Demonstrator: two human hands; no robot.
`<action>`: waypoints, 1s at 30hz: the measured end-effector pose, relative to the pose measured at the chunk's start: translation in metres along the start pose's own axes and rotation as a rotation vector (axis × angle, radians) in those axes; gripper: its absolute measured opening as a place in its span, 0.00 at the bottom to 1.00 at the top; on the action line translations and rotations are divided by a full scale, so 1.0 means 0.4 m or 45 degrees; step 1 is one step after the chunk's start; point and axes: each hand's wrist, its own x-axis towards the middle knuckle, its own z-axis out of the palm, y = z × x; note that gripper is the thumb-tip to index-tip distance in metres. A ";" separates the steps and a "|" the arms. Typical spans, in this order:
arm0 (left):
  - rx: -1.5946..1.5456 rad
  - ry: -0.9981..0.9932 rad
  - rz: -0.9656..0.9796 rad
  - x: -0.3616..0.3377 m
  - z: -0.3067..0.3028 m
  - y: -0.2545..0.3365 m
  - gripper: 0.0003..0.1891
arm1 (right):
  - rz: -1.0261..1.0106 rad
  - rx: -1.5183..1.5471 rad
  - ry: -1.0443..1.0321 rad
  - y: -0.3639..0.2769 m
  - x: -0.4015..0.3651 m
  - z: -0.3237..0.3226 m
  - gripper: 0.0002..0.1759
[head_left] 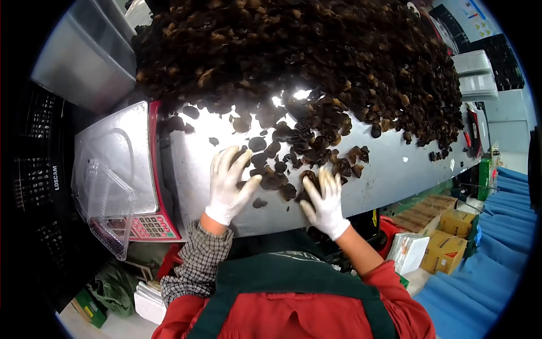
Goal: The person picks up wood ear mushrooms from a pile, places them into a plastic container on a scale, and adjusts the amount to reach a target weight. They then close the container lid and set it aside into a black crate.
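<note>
Both gloved hands lie flat, gripping nothing, at centre frame: left hand splayed on the table, right hand atop loose mushrooms below the heap. Spreading them thinly and lightly should spare brittle pieces.

Scale bearing a clear tub; cardboard boxes lower right

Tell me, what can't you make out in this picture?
Head view only:
- Scale: its key labels are too small, and a clear container covers the rest.
- Right hand: the glove hides whether its fingers grip the dark pieces beneath.
- Table: its far part is buried under the dark pile.
- Boxes: print too small.
</note>
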 end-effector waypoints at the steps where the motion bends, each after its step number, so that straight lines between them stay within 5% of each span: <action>1: -0.086 0.079 -0.025 -0.016 -0.008 0.003 0.26 | 0.014 -0.047 0.069 0.014 0.032 -0.010 0.38; 4: 0.044 0.133 -0.108 -0.094 -0.049 -0.014 0.32 | 0.036 -0.054 0.129 0.046 0.034 -0.048 0.40; 6: 0.169 -0.009 -0.196 -0.158 -0.046 -0.042 0.48 | 0.052 0.010 0.066 0.050 -0.037 -0.055 0.41; 9: 0.180 -0.264 -0.041 -0.161 0.014 0.013 0.52 | 0.027 0.052 -0.032 0.010 -0.064 -0.025 0.40; 13: 0.195 -0.418 0.115 -0.056 0.119 0.079 0.50 | -0.030 0.016 0.032 0.001 0.067 -0.021 0.36; 16: 0.442 -0.264 0.034 -0.024 0.105 0.042 0.46 | -0.082 0.027 0.159 0.047 0.166 -0.073 0.32; 20: 0.401 -0.311 -0.053 -0.063 0.068 -0.006 0.47 | -0.271 -0.104 0.052 0.072 0.348 -0.059 0.29; 22: 0.327 -0.251 -0.061 -0.070 0.066 0.012 0.48 | -0.158 -0.265 -0.038 0.117 0.413 -0.021 0.29; 30: 0.217 -0.314 -0.013 -0.039 0.076 0.070 0.52 | 0.307 -0.401 0.159 0.418 0.086 -0.181 0.31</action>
